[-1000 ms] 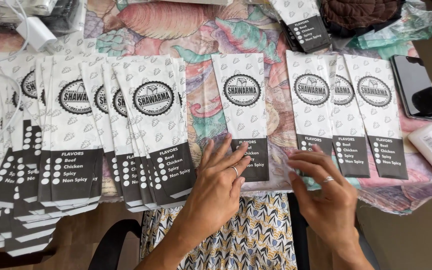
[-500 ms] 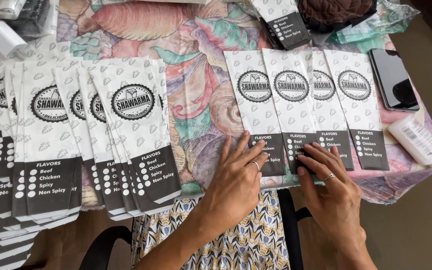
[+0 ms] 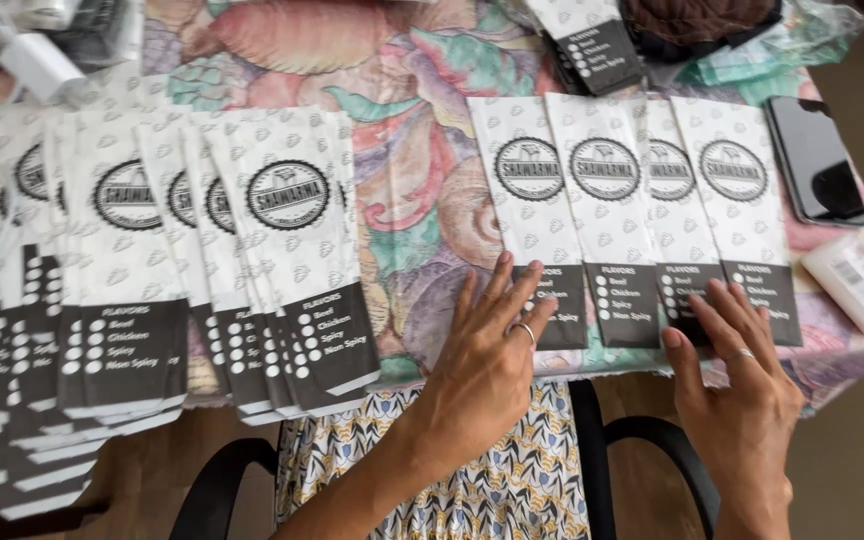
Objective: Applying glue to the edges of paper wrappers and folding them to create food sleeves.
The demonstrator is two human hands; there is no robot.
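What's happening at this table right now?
A person seated at a table with a floral cloth lays paper sleeves in a row. The left hand presses flat on the leftmost sleeve of four lined up on the right; the right hand rests on the dark lower ends of the two rightmost ones. A big overlapping stack of sleeves covers the left side. A phone lies at the far right.

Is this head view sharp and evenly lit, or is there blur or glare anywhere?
Head view: soft, even daylight; the four paper sleeves under the left hand and right hand look sharp; the overlapping sleeves at far left are smeared; the phone screen carries a faint reflection.
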